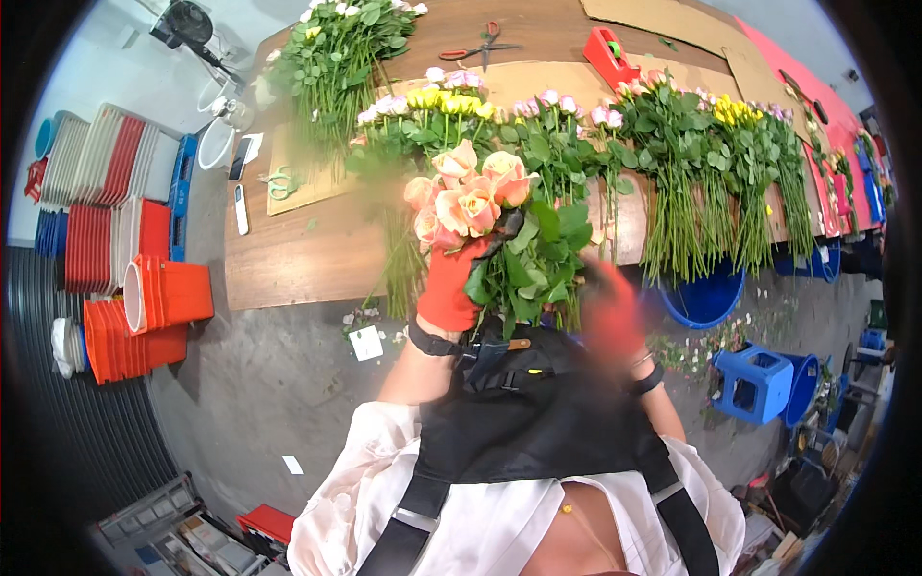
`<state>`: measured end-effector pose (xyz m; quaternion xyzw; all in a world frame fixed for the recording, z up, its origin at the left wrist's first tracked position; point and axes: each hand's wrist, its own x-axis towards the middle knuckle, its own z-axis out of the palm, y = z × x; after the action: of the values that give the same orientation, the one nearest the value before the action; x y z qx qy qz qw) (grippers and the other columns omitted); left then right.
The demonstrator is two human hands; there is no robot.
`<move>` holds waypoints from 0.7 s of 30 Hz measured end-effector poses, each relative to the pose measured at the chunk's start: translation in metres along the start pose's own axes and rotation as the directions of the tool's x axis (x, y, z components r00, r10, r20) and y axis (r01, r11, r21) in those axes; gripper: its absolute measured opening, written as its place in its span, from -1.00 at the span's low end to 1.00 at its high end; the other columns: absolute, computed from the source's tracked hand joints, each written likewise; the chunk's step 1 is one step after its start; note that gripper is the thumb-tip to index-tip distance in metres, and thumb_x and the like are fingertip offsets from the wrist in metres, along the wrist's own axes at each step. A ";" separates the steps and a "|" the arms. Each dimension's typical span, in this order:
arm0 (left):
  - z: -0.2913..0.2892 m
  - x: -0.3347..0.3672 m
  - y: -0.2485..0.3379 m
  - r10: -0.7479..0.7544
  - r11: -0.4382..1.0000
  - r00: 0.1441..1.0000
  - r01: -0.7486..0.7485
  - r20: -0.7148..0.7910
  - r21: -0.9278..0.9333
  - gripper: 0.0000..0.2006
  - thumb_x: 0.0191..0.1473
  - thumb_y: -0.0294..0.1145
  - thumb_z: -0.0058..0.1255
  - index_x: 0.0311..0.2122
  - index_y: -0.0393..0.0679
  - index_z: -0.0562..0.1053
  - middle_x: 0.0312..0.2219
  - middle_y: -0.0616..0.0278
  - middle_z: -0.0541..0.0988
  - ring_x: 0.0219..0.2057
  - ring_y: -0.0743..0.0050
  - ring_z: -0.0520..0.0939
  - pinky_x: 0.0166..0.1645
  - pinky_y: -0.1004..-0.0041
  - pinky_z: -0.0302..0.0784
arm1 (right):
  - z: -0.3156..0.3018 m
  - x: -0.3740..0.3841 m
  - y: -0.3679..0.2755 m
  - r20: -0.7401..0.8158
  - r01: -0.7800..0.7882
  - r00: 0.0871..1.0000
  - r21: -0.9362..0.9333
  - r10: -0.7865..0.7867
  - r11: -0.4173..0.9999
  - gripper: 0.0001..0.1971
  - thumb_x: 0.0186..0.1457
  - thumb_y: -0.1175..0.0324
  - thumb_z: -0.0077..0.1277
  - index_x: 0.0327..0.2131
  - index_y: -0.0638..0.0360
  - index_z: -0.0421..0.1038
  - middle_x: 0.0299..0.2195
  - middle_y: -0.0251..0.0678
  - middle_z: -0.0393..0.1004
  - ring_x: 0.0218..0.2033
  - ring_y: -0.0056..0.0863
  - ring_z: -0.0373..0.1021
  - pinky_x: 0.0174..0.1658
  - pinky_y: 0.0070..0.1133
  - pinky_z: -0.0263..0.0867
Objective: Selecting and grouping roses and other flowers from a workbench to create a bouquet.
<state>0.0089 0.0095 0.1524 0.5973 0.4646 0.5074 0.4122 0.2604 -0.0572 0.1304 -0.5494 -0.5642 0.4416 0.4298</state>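
Note:
A bunch of peach roses (473,197) with dense green leaves stands in front of my chest. My left hand (455,278), in a red glove with dark fingers, is closed around it just under the blooms. At the right of the leaves is my right hand (613,309), also gloved in red. Motion smears its fingers, so I cannot make out whether it grips the stems. Behind the bunch, yellow and lilac roses (451,100) lie across the wooden table (317,254).
More rose bunches (706,173) hang stems-forward over the table edge at right, above a blue tub (706,298). Red-handled shears (480,48), a red tape dispenser (609,60) and green-handled scissors (279,182) lie on the table. Orange bins (144,326) stand at left, a blue stool (753,384) at right.

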 end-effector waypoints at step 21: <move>0.025 -0.037 0.021 -0.399 0.545 0.873 0.471 0.280 -0.694 -0.45 -0.01 -0.70 -0.06 0.16 -0.21 0.27 -0.01 0.20 0.48 0.06 0.35 0.47 0.13 0.40 0.37 | 0.020 0.024 -0.098 -0.479 0.479 0.844 0.476 -0.239 0.737 -0.72 -0.14 0.46 0.27 -0.29 0.27 0.46 -0.15 -0.14 0.42 -0.10 -0.31 0.39 -0.04 -0.49 0.29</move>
<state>0.0348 -0.0313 0.1604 0.2634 0.3307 0.5062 0.7516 0.2165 -0.0346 0.2209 -0.3458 -0.4030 0.3807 0.7570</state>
